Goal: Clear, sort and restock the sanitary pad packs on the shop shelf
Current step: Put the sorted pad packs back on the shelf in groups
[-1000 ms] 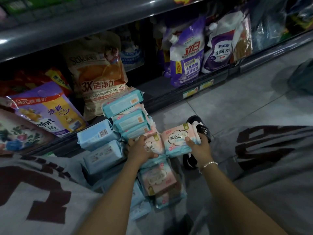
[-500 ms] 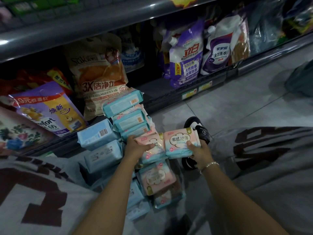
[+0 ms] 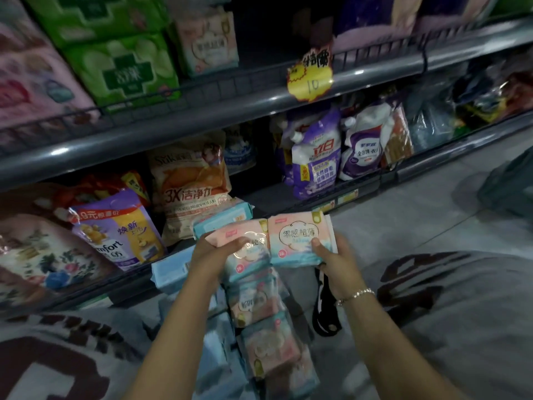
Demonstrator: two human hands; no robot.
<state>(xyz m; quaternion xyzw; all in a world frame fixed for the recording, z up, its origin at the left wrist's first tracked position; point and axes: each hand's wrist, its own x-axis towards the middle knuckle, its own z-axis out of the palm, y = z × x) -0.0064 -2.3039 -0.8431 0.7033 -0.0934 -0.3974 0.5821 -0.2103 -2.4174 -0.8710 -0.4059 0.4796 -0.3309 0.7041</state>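
My left hand [image 3: 215, 256] grips a pink and teal pad pack [image 3: 248, 245], and my right hand [image 3: 336, 262] grips a matching pad pack [image 3: 298, 236] beside it. Both packs are held side by side above the floor pile. Below them lie more pink pad packs [image 3: 266, 339] and light blue pad packs [image 3: 170, 272] stacked on the floor. One more pink pad pack [image 3: 209, 41] stands on the upper shelf [image 3: 230, 109], with a dark gap to its right. Green pad packs [image 3: 124, 67] stand at its left.
Detergent and softener bags [image 3: 314, 163] fill the bottom shelf. A yellow price tag [image 3: 311, 76] hangs from the upper shelf's rail. My grey trouser knees [image 3: 461, 313] flank the pile, and a black sandal [image 3: 326, 307] rests on the tiled floor.
Both hands have lifted their packs a little off the pile. My head has tilted up, so the upper shelf with pad packs has come into view.
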